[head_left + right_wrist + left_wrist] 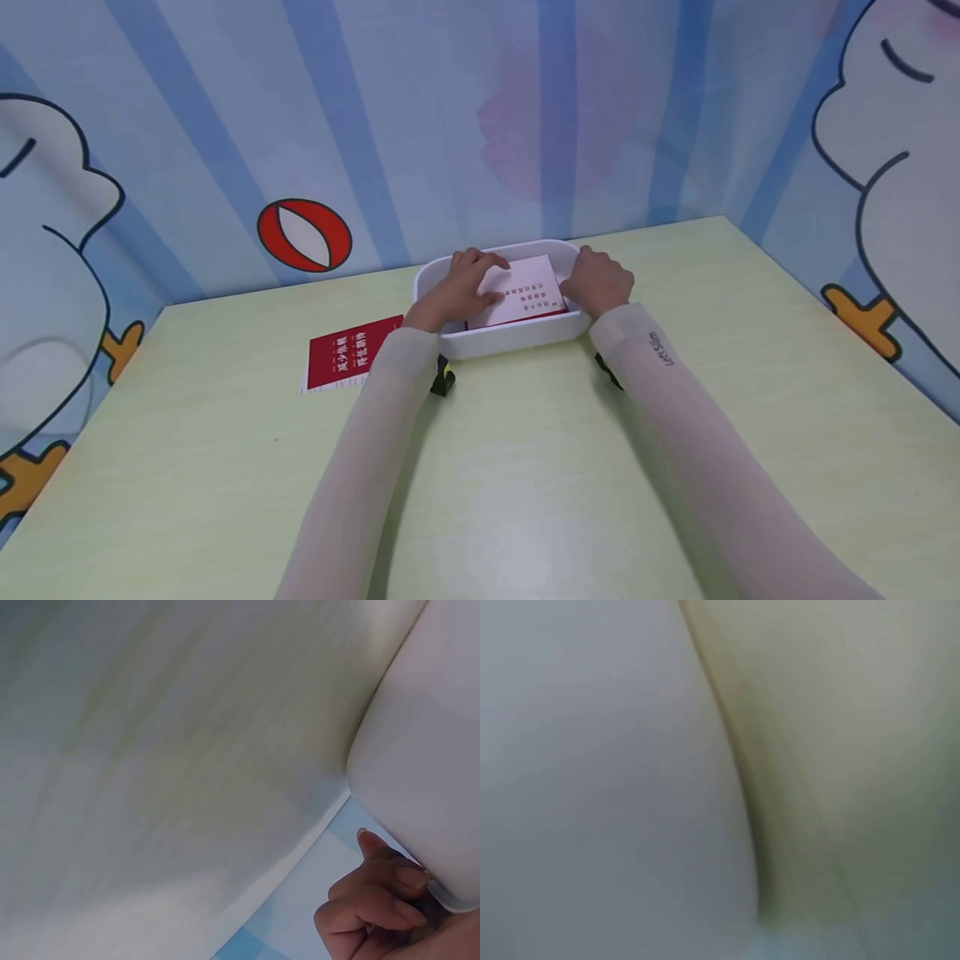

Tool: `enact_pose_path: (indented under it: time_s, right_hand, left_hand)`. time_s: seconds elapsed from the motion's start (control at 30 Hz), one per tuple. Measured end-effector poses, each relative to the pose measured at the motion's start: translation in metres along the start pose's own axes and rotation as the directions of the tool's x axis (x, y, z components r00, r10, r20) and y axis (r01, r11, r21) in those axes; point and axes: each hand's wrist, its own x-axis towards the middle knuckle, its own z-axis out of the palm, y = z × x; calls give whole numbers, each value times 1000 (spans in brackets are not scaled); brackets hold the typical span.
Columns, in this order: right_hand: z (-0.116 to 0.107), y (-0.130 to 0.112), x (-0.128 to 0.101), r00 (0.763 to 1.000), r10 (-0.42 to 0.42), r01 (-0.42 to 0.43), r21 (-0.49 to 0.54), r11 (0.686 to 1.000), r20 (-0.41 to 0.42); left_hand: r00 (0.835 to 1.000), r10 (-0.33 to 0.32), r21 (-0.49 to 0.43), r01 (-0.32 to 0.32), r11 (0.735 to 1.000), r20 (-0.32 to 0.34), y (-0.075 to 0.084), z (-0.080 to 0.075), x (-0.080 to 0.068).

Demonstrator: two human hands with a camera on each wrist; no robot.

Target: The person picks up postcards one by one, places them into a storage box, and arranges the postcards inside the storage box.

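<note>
A white plastic bin (pixel 517 337) with rounded corners stands near the back of the table. In it lies a white booklet or card stack (pixel 525 279) with red print and a red near edge. My left hand (pixel 461 287) reaches over the bin's left side, its thumb and forefinger spread over the booklet's left part. At the right end, my right hand (pixel 600 279) grips the bin's rim. In the right wrist view its curled fingers (pixel 367 911) show outside the bin wall. The left wrist view shows only the bin's side, blurred, and the tabletop.
A red booklet (pixel 352 354) with white characters and a white edge lies left of the bin, partly behind my left sleeve. The pale table (pixel 510 467) meets a blue striped backdrop (pixel 450 125) with cartoon figures just behind the bin.
</note>
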Motion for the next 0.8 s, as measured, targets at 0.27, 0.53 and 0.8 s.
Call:
enact_pose_path:
  time_s: [0.27,0.53,0.8]
  right_hand:
    - [0,3,4,1000,0,0,9,1000,0]
    - [2,6,8,1000,-8,8,10,1000,7]
    - [1,9,9,1000,0,0,0,1000,12]
  left_hand:
    - [1000,11,36,-12,999,12,2,-1,2]
    - [999,-26,17,25,1000,43,1,4,4]
    - [997,-36,35,33,999,75,2,7,9]
